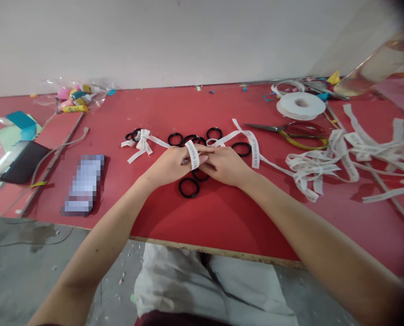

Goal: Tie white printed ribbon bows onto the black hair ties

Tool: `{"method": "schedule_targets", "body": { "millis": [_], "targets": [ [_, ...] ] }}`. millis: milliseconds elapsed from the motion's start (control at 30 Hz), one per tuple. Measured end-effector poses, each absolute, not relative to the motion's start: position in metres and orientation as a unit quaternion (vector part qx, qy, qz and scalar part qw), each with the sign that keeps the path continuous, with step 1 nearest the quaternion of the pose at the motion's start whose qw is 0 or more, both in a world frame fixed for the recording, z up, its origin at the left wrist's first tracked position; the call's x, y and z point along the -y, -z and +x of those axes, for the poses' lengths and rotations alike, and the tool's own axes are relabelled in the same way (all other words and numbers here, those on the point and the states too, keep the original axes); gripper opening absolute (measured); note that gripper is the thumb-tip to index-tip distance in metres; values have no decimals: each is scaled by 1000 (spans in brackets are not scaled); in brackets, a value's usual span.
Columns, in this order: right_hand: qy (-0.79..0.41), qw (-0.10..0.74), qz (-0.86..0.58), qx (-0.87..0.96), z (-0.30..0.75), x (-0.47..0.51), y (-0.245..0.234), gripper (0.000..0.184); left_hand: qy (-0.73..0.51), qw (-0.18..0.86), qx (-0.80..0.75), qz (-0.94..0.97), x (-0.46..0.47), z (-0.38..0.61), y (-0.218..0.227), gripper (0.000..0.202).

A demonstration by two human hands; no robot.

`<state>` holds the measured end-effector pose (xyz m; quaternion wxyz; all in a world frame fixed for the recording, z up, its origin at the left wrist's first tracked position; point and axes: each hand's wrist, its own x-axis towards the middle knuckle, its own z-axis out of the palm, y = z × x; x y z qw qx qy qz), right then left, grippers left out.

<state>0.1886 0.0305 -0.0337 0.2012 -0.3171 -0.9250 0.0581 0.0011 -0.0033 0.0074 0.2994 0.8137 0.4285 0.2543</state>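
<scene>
My left hand [171, 164] and my right hand [226, 165] meet over the middle of the red table, fingers curled together. A white printed ribbon [193, 155] passes over the fingers of my left hand, and both hands grip it. Its tail [251, 141] trails right, towards a loose heap. Around and under my hands lie several black hair ties [189, 187], some partly hidden. Left of my hands, a white ribbon bow [142, 142] sits on black hair ties. The exact pinch between the fingertips is hidden.
Scissors [290, 134] with yellowish handles lie right of my hands, below a white ribbon spool [300, 106]. Heaped ribbon [319, 167] covers the right side. At left are a phone [84, 185], a cable [49, 151], a black pouch [27, 162] and a plastic bag of colourful items [76, 97].
</scene>
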Motion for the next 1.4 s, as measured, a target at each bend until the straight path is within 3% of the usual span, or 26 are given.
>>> {"method": "schedule_targets", "body": {
  "millis": [333,933,1400],
  "targets": [
    [-70,180,-331,924,187,-30,35,20,-127,183,-491,842,8,3,-14,41],
    [-62,162,-334,927,186,-29,33,19,-118,200,-489,841,7,3,-14,38],
    [-57,165,-332,927,186,-31,36,21,-85,149,-488,856,8,2,-15,41]
  ]
}}
